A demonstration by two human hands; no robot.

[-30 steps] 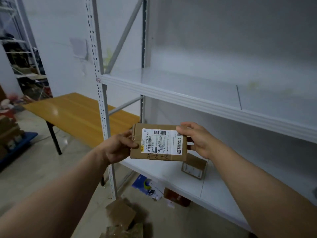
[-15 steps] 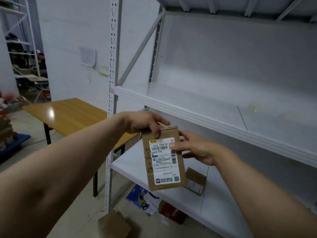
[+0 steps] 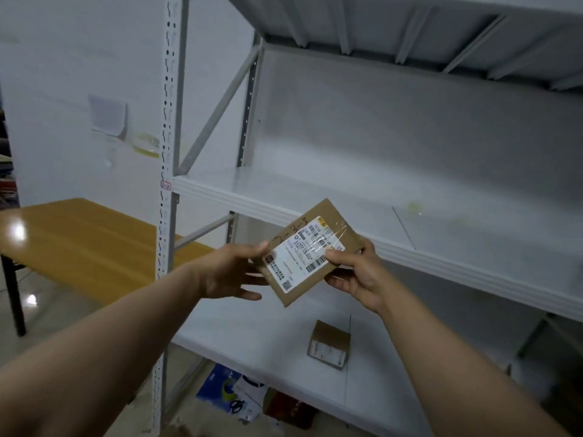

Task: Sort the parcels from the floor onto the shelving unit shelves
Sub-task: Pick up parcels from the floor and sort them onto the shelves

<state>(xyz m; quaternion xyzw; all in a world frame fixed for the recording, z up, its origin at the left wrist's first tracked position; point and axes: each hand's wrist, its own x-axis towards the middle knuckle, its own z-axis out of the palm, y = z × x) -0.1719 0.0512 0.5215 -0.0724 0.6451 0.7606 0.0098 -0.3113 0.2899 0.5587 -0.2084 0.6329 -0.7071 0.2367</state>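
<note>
A flat brown cardboard parcel (image 3: 304, 252) with a white shipping label is tilted in the air in front of the white shelving unit (image 3: 315, 206). My right hand (image 3: 356, 272) grips its right edge, thumb on the label and fingers behind. My left hand (image 3: 233, 272) touches its left edge with the thumb on top and straight fingers underneath. The parcel hangs just below the front lip of the middle shelf. A second small brown parcel (image 3: 329, 343) lies on the lower shelf (image 3: 252, 335).
A wooden table (image 3: 79, 241) with black legs stands to the left of the rack's perforated upright (image 3: 167, 152). On the floor under the lower shelf lie a blue packet (image 3: 217, 386), a white packet (image 3: 249, 392) and a dark red box (image 3: 290, 411).
The parcel has turned from upright to tilted with its label up and risen toward the middle shelf. My left hand moved from its top edge to its left edge. The view lifted.
</note>
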